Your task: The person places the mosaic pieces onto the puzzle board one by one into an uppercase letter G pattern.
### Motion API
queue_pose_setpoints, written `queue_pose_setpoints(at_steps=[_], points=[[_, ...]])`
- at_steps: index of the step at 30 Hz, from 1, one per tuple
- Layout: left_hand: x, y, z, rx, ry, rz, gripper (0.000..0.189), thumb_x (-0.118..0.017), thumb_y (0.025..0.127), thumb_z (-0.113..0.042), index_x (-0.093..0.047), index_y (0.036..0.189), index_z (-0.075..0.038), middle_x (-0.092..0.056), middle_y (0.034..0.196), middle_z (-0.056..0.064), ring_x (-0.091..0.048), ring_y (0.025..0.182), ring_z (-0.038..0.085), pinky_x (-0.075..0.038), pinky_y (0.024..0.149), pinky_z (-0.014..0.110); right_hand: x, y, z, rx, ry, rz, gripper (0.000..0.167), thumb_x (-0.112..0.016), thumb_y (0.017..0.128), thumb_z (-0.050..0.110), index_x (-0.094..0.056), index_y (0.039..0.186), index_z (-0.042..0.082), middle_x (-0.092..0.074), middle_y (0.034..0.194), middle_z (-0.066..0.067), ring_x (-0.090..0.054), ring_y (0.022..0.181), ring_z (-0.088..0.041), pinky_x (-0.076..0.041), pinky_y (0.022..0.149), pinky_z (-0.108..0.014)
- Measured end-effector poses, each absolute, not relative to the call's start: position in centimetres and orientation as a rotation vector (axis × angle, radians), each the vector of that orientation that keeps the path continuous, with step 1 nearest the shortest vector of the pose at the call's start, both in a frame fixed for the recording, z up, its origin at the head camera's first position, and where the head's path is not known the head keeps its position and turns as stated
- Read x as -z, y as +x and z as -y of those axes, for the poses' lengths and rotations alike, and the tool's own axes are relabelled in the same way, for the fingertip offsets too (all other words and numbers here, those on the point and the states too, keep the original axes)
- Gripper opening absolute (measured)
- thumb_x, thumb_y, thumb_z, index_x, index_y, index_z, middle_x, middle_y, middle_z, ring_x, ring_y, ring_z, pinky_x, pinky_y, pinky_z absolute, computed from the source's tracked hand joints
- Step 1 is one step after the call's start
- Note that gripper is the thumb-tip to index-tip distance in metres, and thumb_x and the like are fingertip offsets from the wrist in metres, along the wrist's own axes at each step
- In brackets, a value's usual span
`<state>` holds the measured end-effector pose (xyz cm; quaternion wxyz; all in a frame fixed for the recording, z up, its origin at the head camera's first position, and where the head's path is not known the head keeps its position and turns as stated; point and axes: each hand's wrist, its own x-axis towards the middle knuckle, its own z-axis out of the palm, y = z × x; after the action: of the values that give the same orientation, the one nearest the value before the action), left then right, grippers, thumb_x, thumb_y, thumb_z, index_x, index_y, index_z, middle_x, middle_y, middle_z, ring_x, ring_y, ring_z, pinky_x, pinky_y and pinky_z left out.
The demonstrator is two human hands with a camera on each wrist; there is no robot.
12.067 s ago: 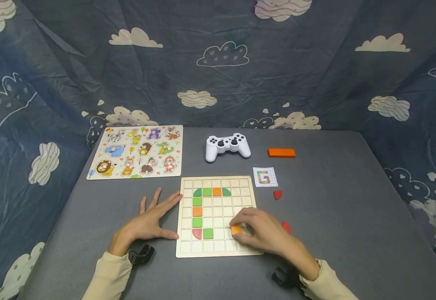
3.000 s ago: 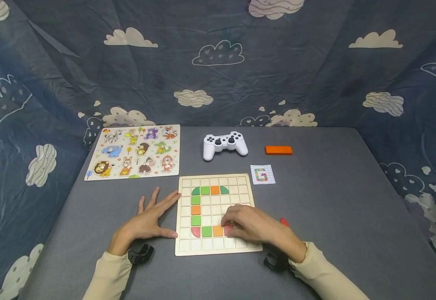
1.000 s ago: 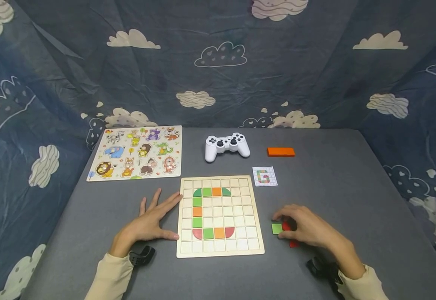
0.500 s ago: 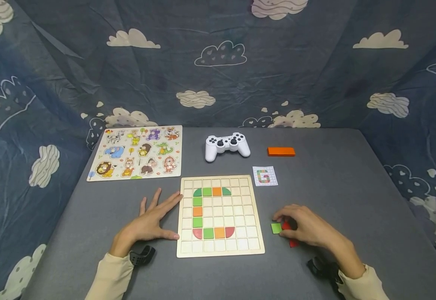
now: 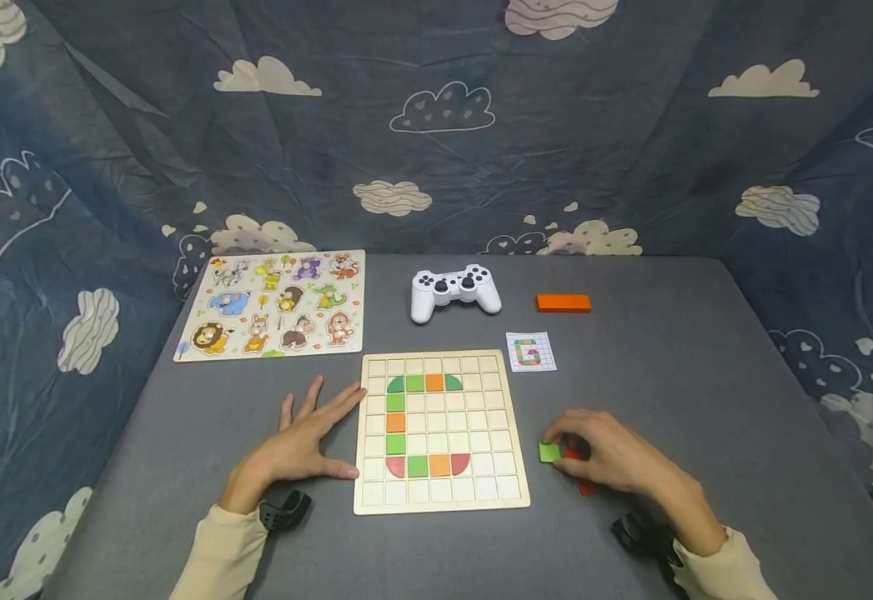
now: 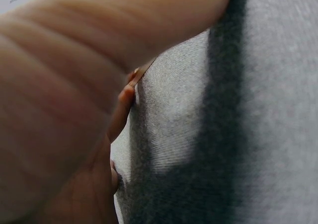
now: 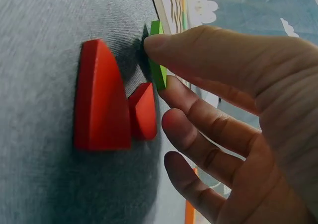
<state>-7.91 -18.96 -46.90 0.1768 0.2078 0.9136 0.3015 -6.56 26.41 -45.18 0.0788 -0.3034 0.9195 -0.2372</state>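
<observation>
My right hand (image 5: 609, 450) pinches a green square tile (image 5: 549, 452) between thumb and fingers, to the right of the wooden grid board (image 5: 514, 492). In the right wrist view the green tile (image 7: 158, 60) is tilted up off the cloth. Two red quarter-round tiles (image 7: 102, 100) lie below that hand, partly covered by it in the head view. My left hand (image 5: 297, 442) is spread at the board's left edge, fingertips and thumb touching it. Green, orange and red tiles on the board form a C-like outline, with a red quarter-round tile (image 5: 460, 464) at its lower right end.
A small printed pattern card (image 5: 531, 352) lies off the board's upper right corner. Behind it are an orange block (image 5: 563, 303) and a white game controller (image 5: 455, 293). An animal puzzle board (image 5: 271, 305) lies at the back left, before a cloud-patterned cloth backdrop (image 5: 444, 167).
An orange square and a red quarter-round tile were added to the board's lower row. My right hand then moved right to the loose tiles and lifted the green square. The left hand stayed put.
</observation>
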Motion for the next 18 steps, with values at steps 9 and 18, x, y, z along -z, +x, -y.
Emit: queue_pose_setpoints(at_steps=[9,18], points=[[46.8,-7.9,19.1,-0.862,0.594,-2.586,0.114,-0.088,0.069,-0.048,-0.026,0.161,-0.021,-0.02,0.168,0.006,0.013,0.151,0.049,0.017,0.109,0.074,44.6,-6.9,-25.2,0.71,-0.953,-2.751,0.022,-0.081,0.082,0.014,-0.074,0.102,0.018,-0.065,0.093,0.012,-0.056,0.08,-0.005,-0.048,0.068,-0.024],[46.6,-7.8,19.0,-0.876,0.595,-2.58,0.113,-0.088,0.069,-0.048,-0.027,0.16,-0.02,-0.021,0.168,0.007,0.013,0.151,0.049,0.017,0.11,0.074,44.3,-7.4,-23.6,0.669,-1.003,-2.745,0.021,-0.08,0.083,0.017,-0.074,0.102,0.019,-0.067,0.098,0.011,-0.06,0.085,-0.006,-0.053,0.076,-0.029]])
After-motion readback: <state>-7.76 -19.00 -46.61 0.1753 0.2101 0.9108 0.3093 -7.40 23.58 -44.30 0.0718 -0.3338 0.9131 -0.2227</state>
